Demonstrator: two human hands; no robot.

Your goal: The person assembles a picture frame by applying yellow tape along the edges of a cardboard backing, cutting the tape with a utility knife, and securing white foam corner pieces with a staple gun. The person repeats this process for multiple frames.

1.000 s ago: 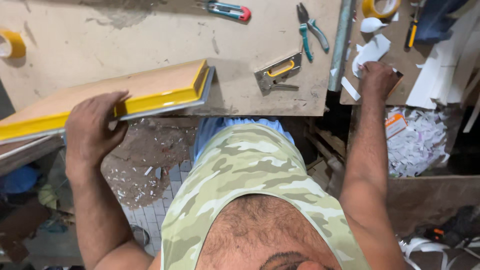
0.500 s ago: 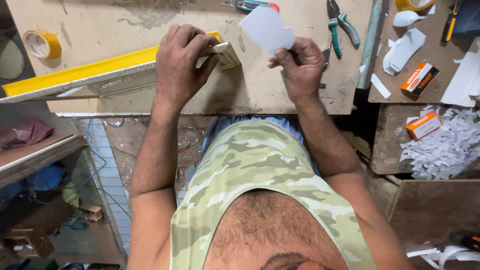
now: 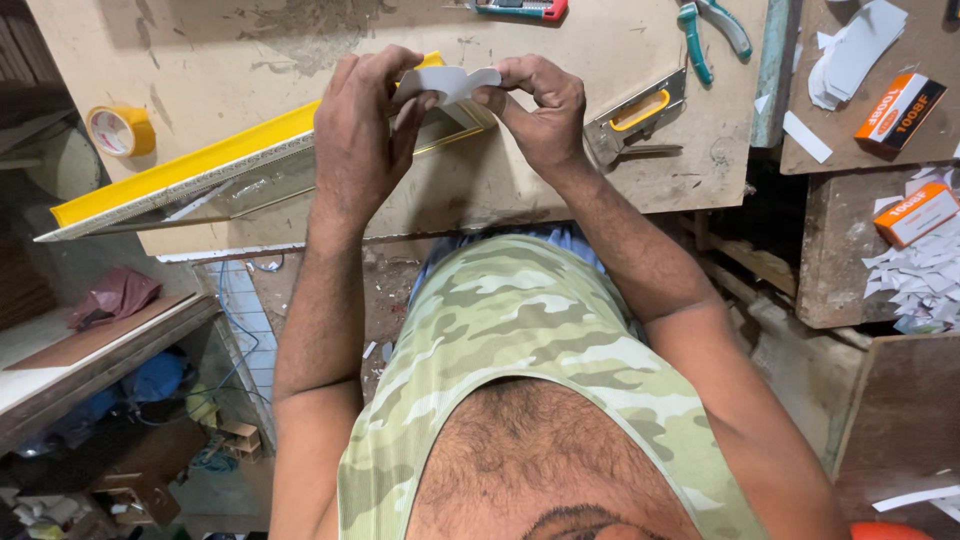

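Observation:
Both of my hands pinch a small white card piece [image 3: 455, 82] above the workbench [image 3: 250, 60]. My left hand [image 3: 362, 140] grips its left end, my right hand [image 3: 535, 110] its right end, and the piece bends between them. Under my hands lies a long yellow-edged frame [image 3: 190, 175], angled across the bench, with its right corner hidden behind my fingers.
A staple gun with a yellow handle [image 3: 635, 115] lies right of my hands. Teal pliers [image 3: 710, 30] and a red cutter [image 3: 520, 8] sit at the far edge, a yellow tape roll [image 3: 120, 130] at left. Orange boxes [image 3: 900, 110] and paper scraps [image 3: 920, 280] are at right.
My left hand left the frame and joined my right hand on the white card piece, which now bends between both hands. The view has shifted slightly.

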